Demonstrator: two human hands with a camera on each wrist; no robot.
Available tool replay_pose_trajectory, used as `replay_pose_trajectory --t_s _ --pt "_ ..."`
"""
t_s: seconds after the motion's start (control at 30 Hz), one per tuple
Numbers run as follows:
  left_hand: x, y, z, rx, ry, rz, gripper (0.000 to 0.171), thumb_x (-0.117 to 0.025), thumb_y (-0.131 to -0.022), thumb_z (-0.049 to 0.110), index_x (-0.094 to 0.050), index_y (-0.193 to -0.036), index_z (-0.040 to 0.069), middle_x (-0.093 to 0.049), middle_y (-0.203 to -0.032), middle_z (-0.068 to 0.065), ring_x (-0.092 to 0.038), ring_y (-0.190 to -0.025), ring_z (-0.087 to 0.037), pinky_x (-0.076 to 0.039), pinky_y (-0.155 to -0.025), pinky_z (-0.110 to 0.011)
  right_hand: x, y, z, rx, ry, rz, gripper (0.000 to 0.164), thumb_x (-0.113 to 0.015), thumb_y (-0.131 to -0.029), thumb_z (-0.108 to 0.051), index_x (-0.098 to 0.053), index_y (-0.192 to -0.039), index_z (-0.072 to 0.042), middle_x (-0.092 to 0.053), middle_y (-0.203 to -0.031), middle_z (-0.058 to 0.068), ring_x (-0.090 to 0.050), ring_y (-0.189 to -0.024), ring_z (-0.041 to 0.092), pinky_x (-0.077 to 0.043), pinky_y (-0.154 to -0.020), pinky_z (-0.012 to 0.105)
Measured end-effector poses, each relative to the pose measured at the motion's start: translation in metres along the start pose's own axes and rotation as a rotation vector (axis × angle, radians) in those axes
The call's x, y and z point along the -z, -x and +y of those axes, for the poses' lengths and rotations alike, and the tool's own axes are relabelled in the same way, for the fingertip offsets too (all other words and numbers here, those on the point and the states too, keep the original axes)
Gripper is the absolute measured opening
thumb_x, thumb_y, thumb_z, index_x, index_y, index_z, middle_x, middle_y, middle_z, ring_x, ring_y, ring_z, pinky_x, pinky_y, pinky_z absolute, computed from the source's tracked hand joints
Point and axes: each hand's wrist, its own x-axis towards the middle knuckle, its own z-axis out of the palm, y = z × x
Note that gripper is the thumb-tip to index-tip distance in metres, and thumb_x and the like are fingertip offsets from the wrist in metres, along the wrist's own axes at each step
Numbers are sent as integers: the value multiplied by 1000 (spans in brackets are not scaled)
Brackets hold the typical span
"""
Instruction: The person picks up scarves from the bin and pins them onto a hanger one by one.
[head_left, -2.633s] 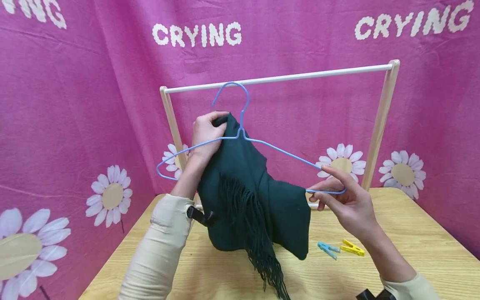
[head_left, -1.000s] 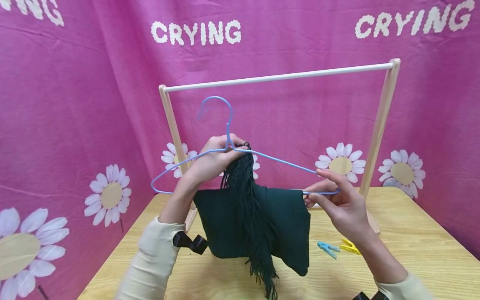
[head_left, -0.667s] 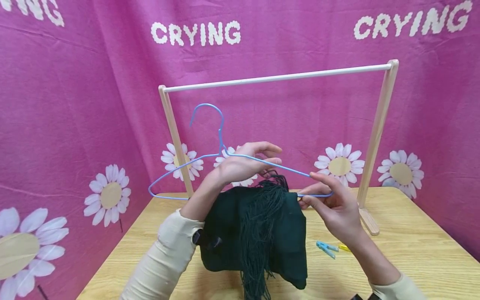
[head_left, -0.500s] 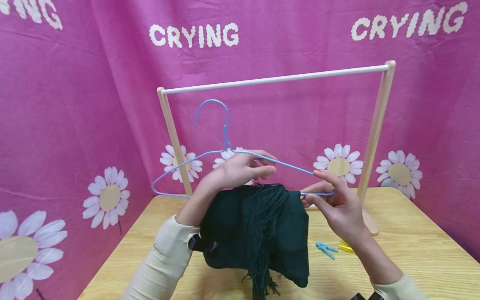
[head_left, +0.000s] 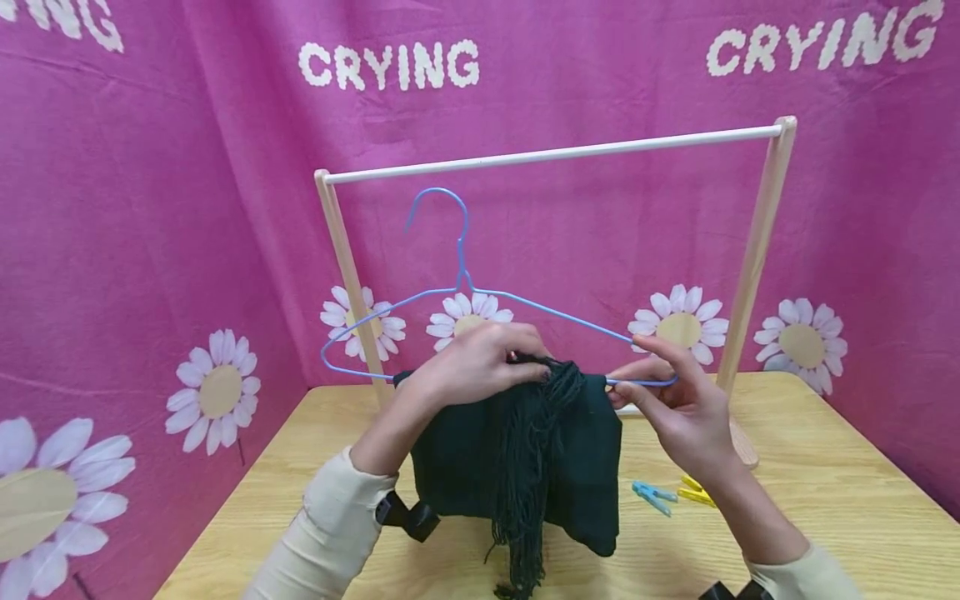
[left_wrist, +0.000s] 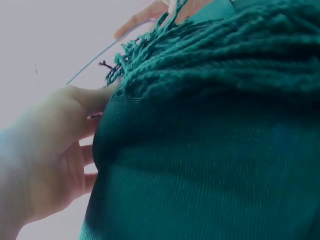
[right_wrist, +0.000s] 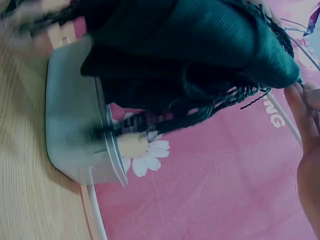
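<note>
A dark green fringed scarf (head_left: 457,467) is draped over the lower bar of a blue wire hanger (head_left: 555,315), its fringe hanging down the front. My left hand (head_left: 480,362) reaches across the hanger and pinches the scarf's fringed end at the bar. In the left wrist view, the thumb of the left hand (left_wrist: 55,145) lies on the front of the cloth, fingers behind. My right hand (head_left: 686,408) pinches the hanger's right corner between thumb and fingers, just beside the scarf's edge. The hanger is held up in front of the rack, its hook on nothing.
Behind stands a wooden rack (head_left: 757,250) with a white rail (head_left: 555,157). A blue clothespin (head_left: 654,497) and a yellow clothespin (head_left: 696,492) lie on the wooden table (head_left: 825,492). A pale container (right_wrist: 75,120) shows behind the scarf in the right wrist view.
The left hand has come down from beside the hanger's neck, loosened from the scarf, then taken its fringed end at the bar. The scarf's raised part has dropped. The right hand keeps its grip.
</note>
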Motion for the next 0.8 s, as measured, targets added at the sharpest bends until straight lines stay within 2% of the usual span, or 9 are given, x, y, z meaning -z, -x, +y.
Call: replay_pose_trajectory --t_s 0.07,0.13,0.23,0.3,0.37,0.43,0.5,0.67,0.8 --pt "0 -2 2 42 -50 59 11 -69 -94 19 -77 -101 16 -71 -94 5 -60 -84 -4 -49 -77 -21 -2 1 0 2 13 6 63 -64 -80 24 -42 -138 15 -73 -105 11 -73 -83 13 -58 -76 23" --pt "3 -5 4 126 -61 124 12 -68 -94 21 -77 -101 18 -71 -91 6 -59 -81 -4 -48 -73 -21 -4 0 0 12 25 9 62 -65 -81 22 -43 -138 15 -73 -104 10 -72 -81 12 -58 -75 22" --pt "6 -9 7 270 11 194 13 -66 -94 21 -76 -101 17 -67 -82 5 -54 -71 -6 -42 -65 -21 -9 -2 1 26 30 1 59 -67 -82 18 -44 -137 16 -74 -103 9 -72 -79 11 -58 -74 21" --pt "5 -12 8 338 35 195 15 -66 -93 22 -77 -103 17 -63 -73 4 -51 -64 -6 -38 -58 -22 -12 -3 1 35 35 -13 57 -67 -84 15 -44 -135 17 -74 -103 8 -71 -79 10 -58 -73 21" --pt "1 -12 9 344 34 135 16 -65 -94 23 -76 -103 18 -63 -72 5 -50 -63 -6 -37 -57 -21 -14 -3 2 44 35 -23 55 -67 -84 14 -44 -135 18 -74 -103 9 -72 -80 10 -58 -73 21" --pt "-6 -12 9 321 -6 75 16 -64 -95 27 -76 -105 21 -65 -75 7 -54 -67 -3 -40 -60 -19 -14 -2 3 44 42 -28 55 -67 -84 14 -44 -134 18 -74 -103 9 -72 -81 9 -58 -73 21" --pt "-10 -10 7 285 20 41 18 -64 -96 26 -76 -107 20 -68 -81 7 -57 -71 -4 -44 -64 -19 -13 -1 4 43 48 -28 56 -66 -83 16 -44 -134 18 -74 -103 10 -72 -82 10 -58 -73 21" --pt "-4 -1 3 308 86 50 28 -63 -97 38 -71 -121 25 -72 -97 11 -64 -85 -3 -50 -77 -23 -5 -3 -1 43 49 7 56 -66 -84 16 -44 -136 16 -73 -104 10 -72 -85 11 -58 -77 22" --pt "6 12 1 337 3 55 35 -61 -96 48 -69 -124 29 -71 -105 17 -65 -95 -2 -51 -87 -28 2 -7 -7 71 21 57 56 -67 -84 14 -45 -135 16 -74 -103 11 -72 -84 12 -57 -79 21"
